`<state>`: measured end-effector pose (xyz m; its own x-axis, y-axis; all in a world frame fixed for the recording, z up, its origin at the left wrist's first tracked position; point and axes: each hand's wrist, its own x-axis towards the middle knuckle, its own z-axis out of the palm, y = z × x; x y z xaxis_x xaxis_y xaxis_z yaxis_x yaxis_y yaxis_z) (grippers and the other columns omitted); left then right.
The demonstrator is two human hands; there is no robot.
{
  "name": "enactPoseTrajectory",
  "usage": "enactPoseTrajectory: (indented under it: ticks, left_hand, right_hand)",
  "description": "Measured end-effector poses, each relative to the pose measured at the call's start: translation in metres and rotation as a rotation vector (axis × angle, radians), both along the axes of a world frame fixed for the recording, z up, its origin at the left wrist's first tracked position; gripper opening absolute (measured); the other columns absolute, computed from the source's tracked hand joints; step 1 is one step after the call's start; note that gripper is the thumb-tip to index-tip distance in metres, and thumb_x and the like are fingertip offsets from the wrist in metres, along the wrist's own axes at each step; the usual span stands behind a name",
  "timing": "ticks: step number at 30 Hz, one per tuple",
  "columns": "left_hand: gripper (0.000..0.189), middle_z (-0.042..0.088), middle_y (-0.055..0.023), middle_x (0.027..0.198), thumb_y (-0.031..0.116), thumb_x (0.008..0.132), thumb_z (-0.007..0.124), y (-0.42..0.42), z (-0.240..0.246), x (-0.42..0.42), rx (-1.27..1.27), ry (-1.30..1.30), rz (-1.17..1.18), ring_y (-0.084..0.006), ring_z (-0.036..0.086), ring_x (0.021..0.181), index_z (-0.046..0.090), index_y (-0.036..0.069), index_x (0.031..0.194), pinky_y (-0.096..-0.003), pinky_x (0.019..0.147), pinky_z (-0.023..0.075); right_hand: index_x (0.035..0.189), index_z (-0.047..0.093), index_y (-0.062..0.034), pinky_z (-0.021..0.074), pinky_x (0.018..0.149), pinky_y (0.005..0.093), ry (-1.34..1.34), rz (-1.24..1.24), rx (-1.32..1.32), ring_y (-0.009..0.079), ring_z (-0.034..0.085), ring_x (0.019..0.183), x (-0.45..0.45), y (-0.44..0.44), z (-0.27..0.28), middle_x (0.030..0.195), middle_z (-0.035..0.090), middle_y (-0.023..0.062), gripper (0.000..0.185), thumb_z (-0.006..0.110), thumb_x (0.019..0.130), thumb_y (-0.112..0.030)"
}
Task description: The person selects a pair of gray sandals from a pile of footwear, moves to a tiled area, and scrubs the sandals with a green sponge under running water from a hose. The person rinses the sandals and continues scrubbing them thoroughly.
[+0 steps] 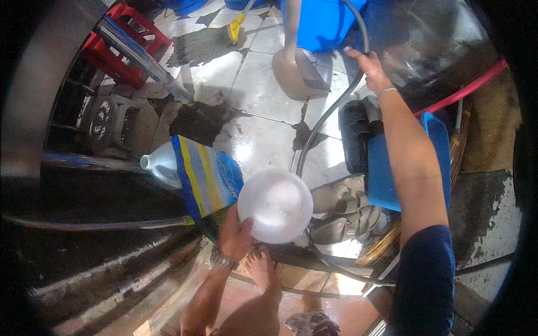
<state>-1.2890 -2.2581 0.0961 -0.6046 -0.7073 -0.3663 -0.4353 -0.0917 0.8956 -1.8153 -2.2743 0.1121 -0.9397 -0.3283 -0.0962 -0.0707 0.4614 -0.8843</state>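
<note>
My left hand (235, 237), with a metal wristwatch at the wrist, grips the rim of a translucent round plastic bowl (275, 206). The thumb lies over the bowl's near left edge, and the bowl's mouth faces up. Farther off, at the upper right, my right hand (370, 69) is closed around a thin grey hose (332, 111). One digit sticks out to the left. From there the hose curves down over the floor, passes behind the bowl and comes out below it. Just left of the bowl are a blue and yellow plastic packet (208, 172) bearing writing and a whitish plastic jug (164, 164).
Wet white tiles (260, 138) spread ahead. A dustpan (298, 77), a string mop (201, 44) and a blue bin (319, 25) stand beyond. Red plastic crates (126, 46) are at left. A blue container (382, 172), sandals (336, 227) and a straw broom (380, 248) lie right.
</note>
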Motion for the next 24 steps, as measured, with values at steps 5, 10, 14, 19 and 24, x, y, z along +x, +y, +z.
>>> enactPoseTrajectory:
  ticks: [5, 10, 14, 19, 24]
  left_hand:
    - [0.050, 0.064, -0.0171, 0.104, 0.007, 0.095, 0.049, -0.024, 0.000, -0.033, 0.229, 0.015, 0.173, -0.0199, 0.069, 0.078, 0.028, 0.002, 0.140, -0.0302, 0.064, 0.0598]
    - [0.057, 0.061, -0.0191, 0.112, 0.011, 0.095, 0.054, -0.040, -0.015, -0.064, 0.332, 0.232, 0.306, -0.0224, 0.068, 0.082, 0.023, 0.003, 0.143, -0.0312, 0.064, 0.0595]
    - [0.065, 0.059, -0.0213, 0.120, 0.018, 0.092, 0.063, -0.020, 0.018, -0.075, 0.372, 0.209, 0.394, -0.0268, 0.065, 0.100, 0.027, 0.001, 0.143, -0.0368, 0.082, 0.0570]
    - [0.064, 0.057, -0.0217, 0.126, 0.029, 0.089, 0.070, -0.001, 0.123, -0.094, -0.543, 0.203, -0.065, -0.0279, 0.059, 0.115, 0.045, -0.005, 0.136, -0.0362, 0.093, 0.0503]
    - [0.058, 0.058, -0.0216, 0.126, 0.044, 0.098, 0.053, 0.030, 0.212, -0.193, 0.432, 1.087, -0.309, -0.0306, 0.057, 0.117, 0.046, -0.001, 0.134, -0.0407, 0.096, 0.0473]
  right_hand:
    - [0.085, 0.060, -0.0102, 0.0381, 0.051, 0.0258, -0.034, 0.047, -0.553, 0.0078, 0.045, 0.057, 0.033, -0.004, 0.050, 0.071, 0.050, -0.0021, 0.035, 0.072, 0.086, -0.043]
    - [0.088, 0.056, -0.0116, 0.0303, 0.049, 0.0239, 0.083, -0.076, -0.742, 0.0073, 0.038, 0.055, 0.079, 0.042, 0.129, 0.068, 0.044, -0.0047, 0.028, 0.065, 0.093, -0.037]
    - [0.081, 0.047, -0.0140, 0.0286, 0.045, 0.0230, 0.118, 0.100, -0.911, 0.0056, 0.036, 0.052, 0.122, 0.102, 0.171, 0.063, 0.042, -0.0048, 0.033, 0.058, 0.097, -0.040]
    - [0.080, 0.043, -0.0134, 0.0258, 0.043, 0.0237, 0.302, 0.094, -0.923, 0.0074, 0.031, 0.048, 0.198, 0.200, 0.186, 0.060, 0.033, -0.0048, 0.037, 0.050, 0.100, -0.044]
    - [0.080, 0.047, -0.0096, 0.0279, 0.043, 0.0241, 0.373, -0.031, -0.790, 0.0084, 0.036, 0.050, 0.263, 0.284, 0.174, 0.062, 0.039, -0.0015, 0.046, 0.049, 0.098, -0.052]
